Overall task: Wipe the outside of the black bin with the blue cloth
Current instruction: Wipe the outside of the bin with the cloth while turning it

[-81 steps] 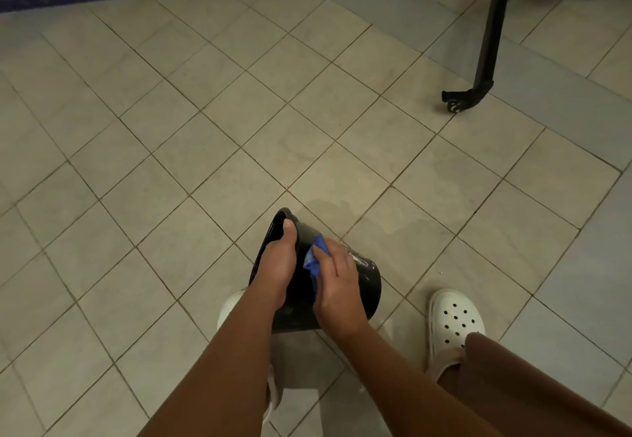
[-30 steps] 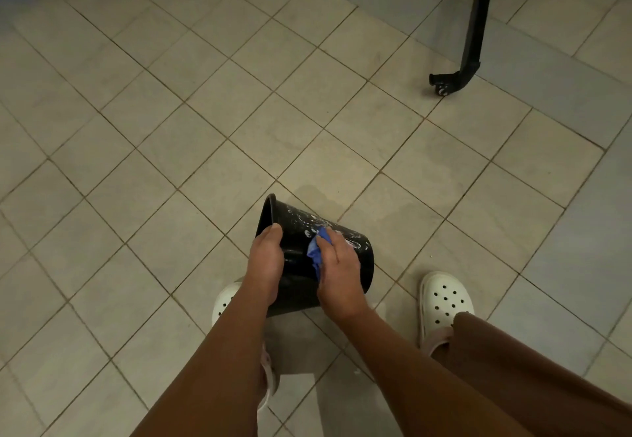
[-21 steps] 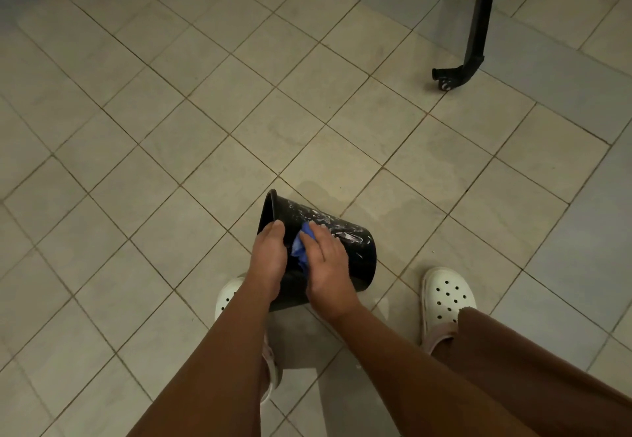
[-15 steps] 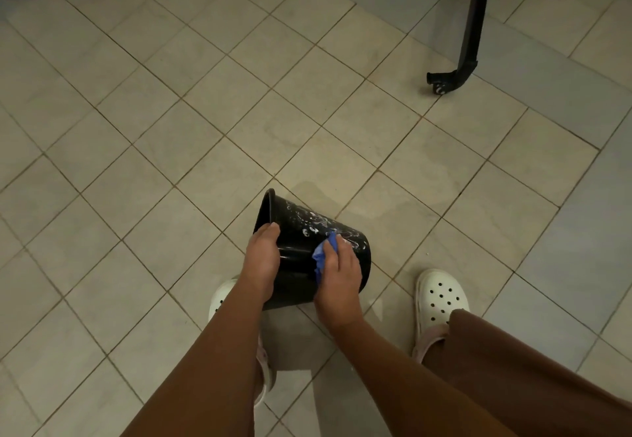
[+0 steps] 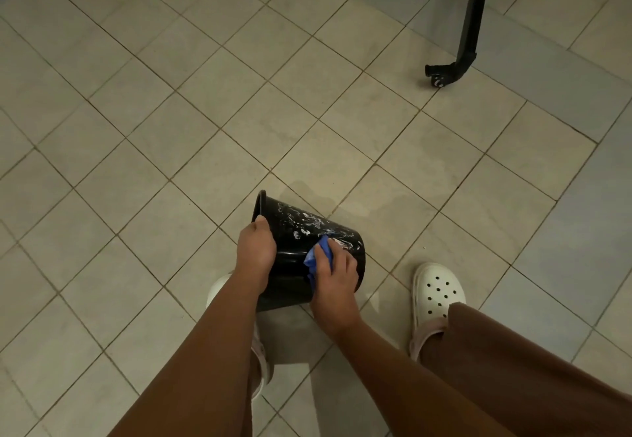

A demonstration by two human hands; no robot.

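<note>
While the left hand (image 5: 256, 252) grips the bin (image 5: 297, 231) by its rim, the right hand (image 5: 337, 282) presses the cloth (image 5: 319, 258) to its side.
Both hands are curled tight. The bin lies tipped, mouth leftward, over the floor (image 5: 171, 128) beside a white clog (image 5: 437, 294).

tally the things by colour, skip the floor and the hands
black: 2 (bin, wheeled frame leg)
blue: 1 (cloth)
white: 2 (right clog, left clog, mostly hidden by the arm)
total: 5
</note>
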